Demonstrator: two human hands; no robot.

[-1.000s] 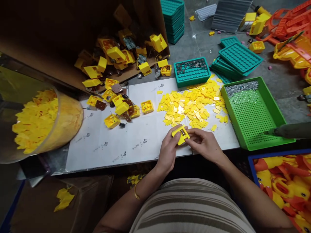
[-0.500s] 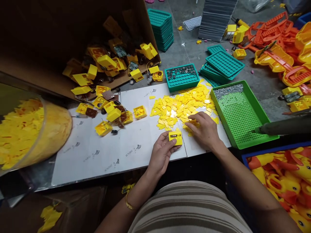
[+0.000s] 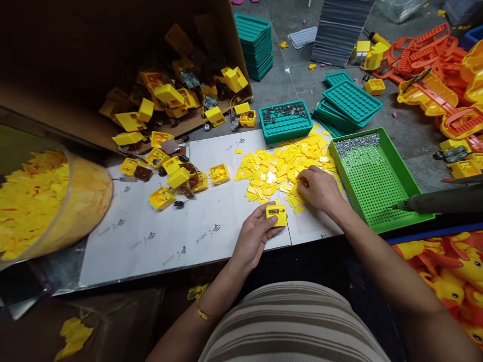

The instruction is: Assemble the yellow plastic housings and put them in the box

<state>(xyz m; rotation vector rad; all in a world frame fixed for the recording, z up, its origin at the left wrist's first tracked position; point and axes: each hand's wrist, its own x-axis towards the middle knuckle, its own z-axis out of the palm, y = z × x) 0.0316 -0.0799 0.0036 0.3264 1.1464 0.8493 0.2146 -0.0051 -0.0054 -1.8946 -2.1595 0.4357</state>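
Observation:
My left hand is closed around a small yellow plastic box, held just above the white sheet near the table's front edge. My right hand rests on the near edge of a heap of small flat yellow pieces, fingers curled down into the pieces. Whether those fingers pinch a piece is hidden. The two hands are apart, the right one a short way behind and right of the box.
A green perforated tray with screws at its far end sits right of the heap. A teal tray of small parts lies behind. Loose yellow boxes spill from a cardboard carton at left. A powered screwdriver lies at right.
A second ago both hands held the yellow box together. The right hand has left it and moved back onto the heap of flat pieces, while the left hand keeps the box.

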